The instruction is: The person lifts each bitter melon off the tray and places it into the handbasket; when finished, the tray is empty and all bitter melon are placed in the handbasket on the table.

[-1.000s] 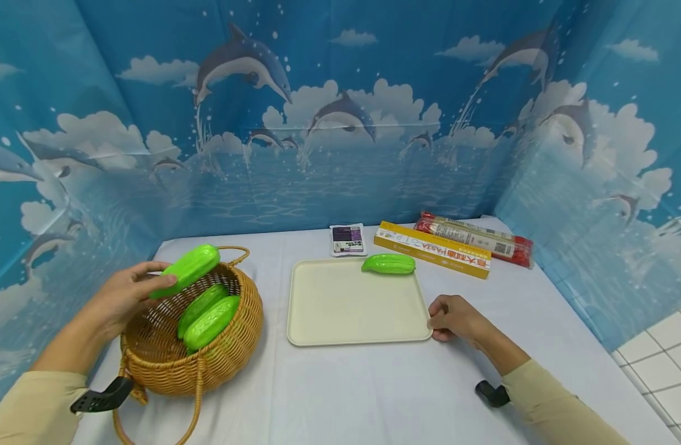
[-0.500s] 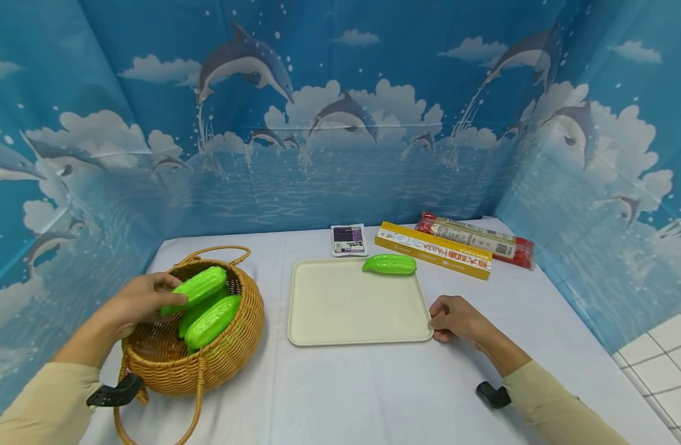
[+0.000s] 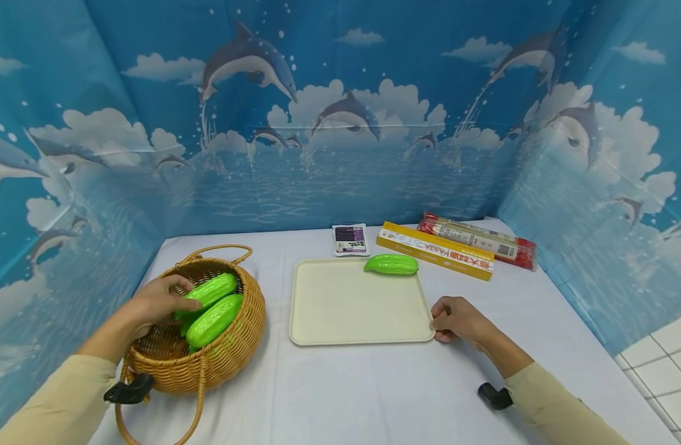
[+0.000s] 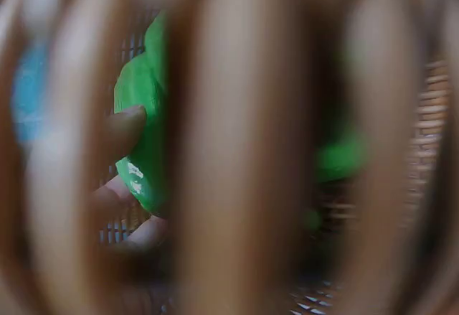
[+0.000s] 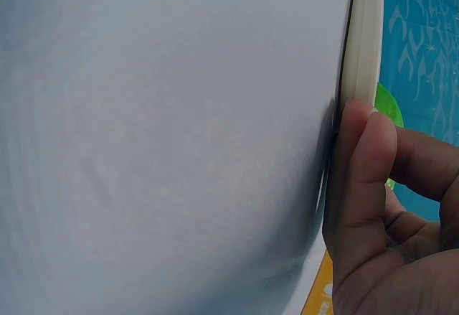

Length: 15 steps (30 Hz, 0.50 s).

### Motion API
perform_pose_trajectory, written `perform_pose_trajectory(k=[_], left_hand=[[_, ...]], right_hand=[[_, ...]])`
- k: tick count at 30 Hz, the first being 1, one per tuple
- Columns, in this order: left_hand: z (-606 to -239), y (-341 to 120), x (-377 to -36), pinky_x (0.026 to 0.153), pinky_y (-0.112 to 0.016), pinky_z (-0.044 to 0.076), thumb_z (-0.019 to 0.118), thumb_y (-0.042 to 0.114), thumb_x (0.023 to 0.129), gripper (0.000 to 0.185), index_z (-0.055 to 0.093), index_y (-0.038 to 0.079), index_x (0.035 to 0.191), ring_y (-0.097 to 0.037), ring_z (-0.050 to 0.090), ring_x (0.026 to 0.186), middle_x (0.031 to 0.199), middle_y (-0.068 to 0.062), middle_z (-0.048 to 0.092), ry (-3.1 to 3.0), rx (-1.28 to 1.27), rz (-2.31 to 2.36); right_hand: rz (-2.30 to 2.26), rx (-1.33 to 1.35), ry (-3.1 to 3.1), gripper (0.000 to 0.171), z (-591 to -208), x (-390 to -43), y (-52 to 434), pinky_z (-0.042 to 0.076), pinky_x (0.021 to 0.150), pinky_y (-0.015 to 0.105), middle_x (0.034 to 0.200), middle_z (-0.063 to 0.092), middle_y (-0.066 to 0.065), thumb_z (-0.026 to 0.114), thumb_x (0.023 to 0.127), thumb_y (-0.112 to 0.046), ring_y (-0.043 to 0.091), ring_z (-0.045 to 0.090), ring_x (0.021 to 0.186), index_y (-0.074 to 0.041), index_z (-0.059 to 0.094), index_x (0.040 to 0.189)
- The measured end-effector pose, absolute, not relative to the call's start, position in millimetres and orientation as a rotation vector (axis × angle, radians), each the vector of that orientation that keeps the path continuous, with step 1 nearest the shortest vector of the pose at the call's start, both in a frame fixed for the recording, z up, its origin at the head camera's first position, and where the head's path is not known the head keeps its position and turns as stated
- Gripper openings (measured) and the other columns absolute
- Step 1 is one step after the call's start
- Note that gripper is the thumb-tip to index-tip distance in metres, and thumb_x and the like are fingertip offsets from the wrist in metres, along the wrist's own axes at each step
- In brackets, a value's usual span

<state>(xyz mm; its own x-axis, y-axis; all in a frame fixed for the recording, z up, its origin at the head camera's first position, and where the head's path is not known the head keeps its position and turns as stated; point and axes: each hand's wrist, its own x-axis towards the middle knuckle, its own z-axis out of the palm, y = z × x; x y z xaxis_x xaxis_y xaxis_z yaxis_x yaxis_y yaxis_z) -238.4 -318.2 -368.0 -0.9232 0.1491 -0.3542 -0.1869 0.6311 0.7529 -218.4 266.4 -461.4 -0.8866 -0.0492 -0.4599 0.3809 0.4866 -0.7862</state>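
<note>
In the head view my left hand (image 3: 157,304) reaches into the wicker basket (image 3: 243,343) and grips a glossy green plastic cucumber (image 3: 217,288) between thumb and fingers. A second green cucumber (image 3: 214,322) lies beside it against the basket's right wall; part of another shows beneath. In the left wrist view, blurred wicker bars cover much of the held cucumber (image 4: 136,85). My right hand (image 3: 457,318) pinches the right edge of a cream tray (image 3: 354,303) near its front corner; the right wrist view shows the fingertips on the tray rim (image 5: 362,42). A ribbed green vegetable (image 3: 395,264) lies at the tray's back right.
Behind the tray lie a small purple-and-white packet (image 3: 350,240), a yellow pasta box (image 3: 435,250) and a red-ended noodle packet (image 3: 479,240). The basket's handle (image 3: 198,395) loops toward the front. A blue dolphin curtain (image 3: 340,173) encloses the white-covered table.
My left hand has lowered the cucumber from above the basket's rim down and rightward into it, beside the other cucumbers. The right hand keeps its place on the tray.
</note>
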Motion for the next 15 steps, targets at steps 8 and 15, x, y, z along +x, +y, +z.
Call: perform_pose_trajectory(k=[8,15], left_hand=[[-374.0,-314.8,-237.9,0.069,-0.047,0.057,0.075,0.018,0.094,0.056,0.045,-0.005,0.135,-0.025,0.059,0.076,0.102,-0.019,0.056,2.495,-0.007,1.128],[-371.7,-316.7,-238.1,0.070,-0.045,0.055,0.076,0.018,0.093,0.055,0.048,-0.005,0.134,-0.034,0.059,0.096,0.121,-0.032,0.050,2.532,0.041,1.079]], right_hand=[[-1.387,0.263,2.316,0.025,-462.2,-216.8,266.8,0.055,0.059,0.028,0.083,0.060,0.011,0.068,0.093,-0.002,0.016,0.061,0.066,0.005,0.053,0.112],[-1.384,0.265,2.312,0.024,-459.8,-216.7,266.8,0.055,0.060,0.028,0.083,0.059,0.011,0.068,0.094,-0.002,0.017,0.061,0.066,0.005,0.053,0.111]])
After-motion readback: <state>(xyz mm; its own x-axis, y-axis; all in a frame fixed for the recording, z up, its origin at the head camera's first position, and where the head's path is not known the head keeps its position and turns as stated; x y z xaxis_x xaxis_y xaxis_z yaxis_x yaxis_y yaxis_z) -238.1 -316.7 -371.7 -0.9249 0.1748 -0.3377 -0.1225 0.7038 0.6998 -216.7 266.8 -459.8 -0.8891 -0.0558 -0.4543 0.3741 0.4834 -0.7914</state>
